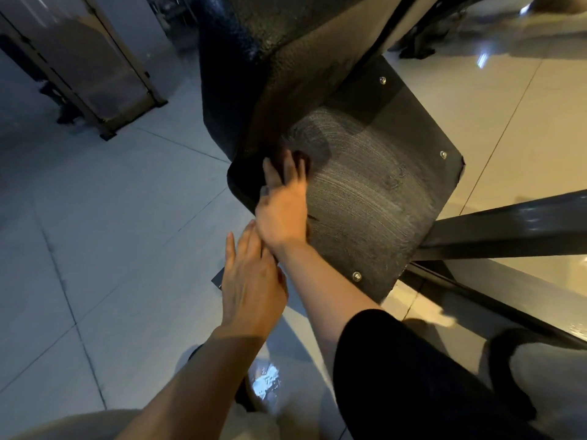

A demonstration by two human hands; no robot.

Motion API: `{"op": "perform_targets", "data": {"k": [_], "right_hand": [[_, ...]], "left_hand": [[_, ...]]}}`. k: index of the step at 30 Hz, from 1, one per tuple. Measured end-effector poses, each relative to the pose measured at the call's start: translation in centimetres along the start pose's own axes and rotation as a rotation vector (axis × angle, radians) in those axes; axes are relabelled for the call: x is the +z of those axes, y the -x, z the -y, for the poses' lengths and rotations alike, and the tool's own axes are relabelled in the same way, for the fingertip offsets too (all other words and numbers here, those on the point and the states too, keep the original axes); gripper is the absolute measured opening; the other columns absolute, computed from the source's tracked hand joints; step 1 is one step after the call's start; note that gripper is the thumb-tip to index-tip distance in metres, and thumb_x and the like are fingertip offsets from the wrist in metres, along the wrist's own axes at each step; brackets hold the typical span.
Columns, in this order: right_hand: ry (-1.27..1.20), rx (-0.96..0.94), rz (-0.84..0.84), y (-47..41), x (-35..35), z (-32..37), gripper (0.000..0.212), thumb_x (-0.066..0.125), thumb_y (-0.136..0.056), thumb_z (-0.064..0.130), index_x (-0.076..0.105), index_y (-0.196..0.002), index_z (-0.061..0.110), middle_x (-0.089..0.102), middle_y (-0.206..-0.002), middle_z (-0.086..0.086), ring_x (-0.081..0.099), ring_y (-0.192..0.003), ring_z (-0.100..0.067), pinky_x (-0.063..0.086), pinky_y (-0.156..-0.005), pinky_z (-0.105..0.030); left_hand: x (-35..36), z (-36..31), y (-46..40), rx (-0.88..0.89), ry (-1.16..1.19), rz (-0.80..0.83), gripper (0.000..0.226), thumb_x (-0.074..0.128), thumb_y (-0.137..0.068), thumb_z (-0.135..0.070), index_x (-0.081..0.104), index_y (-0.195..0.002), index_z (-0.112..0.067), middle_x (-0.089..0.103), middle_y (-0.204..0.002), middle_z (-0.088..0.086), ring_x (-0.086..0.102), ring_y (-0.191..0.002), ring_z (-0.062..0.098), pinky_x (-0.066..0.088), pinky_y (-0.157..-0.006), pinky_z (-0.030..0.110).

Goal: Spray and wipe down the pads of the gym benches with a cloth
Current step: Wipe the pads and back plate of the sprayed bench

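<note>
A black bench seat pad (365, 192) fills the middle of the head view, its surface marked with curved wet wipe streaks. The black textured backrest pad (286, 58) rises above it. My right hand (282, 201) lies with straight fingers on a dark cloth (300, 155), pressing it on the seat's upper left corner where seat and backrest meet. Most of the cloth is hidden under the fingers. My left hand (251, 281) hovers just below the right wrist with fingers straight, holding nothing I can see. No spray bottle is in view.
A dark metal frame beam (508, 223) runs right from under the seat, and a second rail (476, 296) slants across the floor below it. Another machine's frame (95, 74) stands at the upper left. Glossy floor tiles (95, 233) surround the bench.
</note>
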State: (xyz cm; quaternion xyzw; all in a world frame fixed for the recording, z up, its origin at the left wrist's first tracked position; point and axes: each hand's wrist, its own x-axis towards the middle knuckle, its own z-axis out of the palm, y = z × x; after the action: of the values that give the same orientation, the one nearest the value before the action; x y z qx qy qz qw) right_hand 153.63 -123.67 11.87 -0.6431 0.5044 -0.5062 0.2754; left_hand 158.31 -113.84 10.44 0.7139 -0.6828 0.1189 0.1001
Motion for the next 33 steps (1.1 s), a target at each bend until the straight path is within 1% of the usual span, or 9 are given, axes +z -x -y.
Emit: {"op": "perform_targets", "data": {"k": [5, 9, 11, 14, 19, 22, 26, 28, 33], "right_hand": [[0.013, 0.066, -0.076, 1.9, -2.6, -5.7, 0.050, 0.049, -0.095, 0.003, 0.048, -0.143, 0.017, 0.022, -0.160, -0.007, 0.007, -0.150, -0.029, 0.008, -0.118, -0.033], [0.066, 0.644, -0.269, 4.6, -7.0, -12.3, 0.048, 0.043, -0.100, 0.008, 0.041, -0.147, 0.018, 0.019, -0.161, -0.007, 0.011, -0.149, -0.027, 0.009, -0.120, -0.037], [0.125, 0.764, -0.261, 4.8, -7.4, -12.6, 0.048, 0.040, -0.102, 0.011, 0.036, -0.150, 0.016, 0.014, -0.162, -0.009, 0.008, -0.149, -0.030, 0.007, -0.120, -0.037], [0.212, 0.463, -0.213, 5.6, -4.8, -9.1, 0.051, 0.044, -0.100, 0.012, 0.035, -0.150, 0.015, 0.016, -0.161, -0.011, 0.007, -0.149, -0.033, 0.009, -0.121, -0.042], [0.168, -0.066, 0.107, 7.2, -3.7, -6.8, 0.051, 0.049, -0.098, 0.010, 0.040, -0.148, 0.017, 0.018, -0.161, -0.009, 0.003, -0.150, -0.030, 0.002, -0.117, -0.034], [0.175, 0.023, 0.080, 8.0, -5.8, -10.9, 0.054, 0.049, -0.097, 0.005, 0.040, -0.148, 0.021, 0.019, -0.161, -0.005, 0.005, -0.151, -0.024, 0.007, -0.121, -0.034], [0.073, 0.634, -0.216, 7.6, -8.8, -15.4, 0.048, 0.045, -0.099, 0.006, 0.041, -0.147, 0.015, 0.020, -0.160, -0.009, 0.024, -0.146, -0.028, 0.017, -0.120, -0.033], [0.128, 0.776, -0.237, 6.4, -8.6, -14.5, 0.046, 0.042, -0.101, 0.011, 0.040, -0.147, 0.013, 0.021, -0.159, -0.013, 0.028, -0.143, -0.032, 0.020, -0.118, -0.036], [0.133, 0.235, -0.101, 3.9, -6.0, -10.2, 0.050, 0.049, -0.096, 0.005, 0.044, -0.145, 0.014, 0.022, -0.160, -0.009, 0.011, -0.149, -0.030, 0.014, -0.121, -0.041]], "left_hand": [[0.7, -1.7, 0.3, 0.059, -0.019, 0.001, 0.070, 0.074, -0.075, -0.003, 0.047, -0.140, -0.003, 0.045, -0.146, 0.017, 0.038, -0.139, 0.031, 0.012, -0.114, 0.050], [1.5, -3.6, 1.0, 0.097, -0.003, 0.041, 0.069, 0.069, -0.082, -0.004, 0.041, -0.145, -0.004, 0.036, -0.153, 0.015, 0.028, -0.145, 0.027, 0.009, -0.117, 0.047], [1.7, -3.9, 1.3, 0.093, 0.000, 0.044, 0.068, 0.069, -0.080, -0.003, 0.043, -0.143, -0.003, 0.039, -0.151, 0.015, 0.030, -0.144, 0.028, 0.012, -0.117, 0.048], [1.9, -3.2, 1.3, 0.063, -0.018, 0.006, 0.071, 0.075, -0.073, -0.001, 0.047, -0.138, 0.001, 0.045, -0.146, 0.019, 0.038, -0.139, 0.032, 0.021, -0.114, 0.051], [2.3, -3.0, 1.6, 0.063, -0.017, -0.001, 0.072, 0.079, -0.073, -0.010, 0.048, -0.137, 0.003, 0.046, -0.144, 0.023, 0.040, -0.138, 0.035, 0.028, -0.113, 0.056], [3.1, -4.4, 2.2, 0.112, -0.008, 0.036, 0.072, 0.077, -0.072, 0.000, 0.048, -0.138, 0.002, 0.046, -0.145, 0.020, 0.039, -0.138, 0.032, 0.022, -0.114, 0.052], [3.9, -6.1, 2.1, 0.200, -0.018, 0.066, 0.076, 0.077, -0.070, -0.002, 0.047, -0.139, 0.002, 0.044, -0.146, 0.020, 0.038, -0.139, 0.032, 0.021, -0.115, 0.052], [4.0, -6.6, 1.4, 0.204, -0.005, 0.073, 0.077, 0.079, -0.068, -0.004, 0.048, -0.139, 0.002, 0.045, -0.146, 0.020, 0.038, -0.139, 0.032, 0.020, -0.115, 0.052], [4.4, -7.3, -1.0, 0.179, 0.057, 0.033, 0.067, 0.073, -0.074, -0.005, 0.048, -0.136, 0.004, 0.046, -0.144, 0.021, 0.036, -0.140, 0.032, 0.017, -0.116, 0.052]]}}
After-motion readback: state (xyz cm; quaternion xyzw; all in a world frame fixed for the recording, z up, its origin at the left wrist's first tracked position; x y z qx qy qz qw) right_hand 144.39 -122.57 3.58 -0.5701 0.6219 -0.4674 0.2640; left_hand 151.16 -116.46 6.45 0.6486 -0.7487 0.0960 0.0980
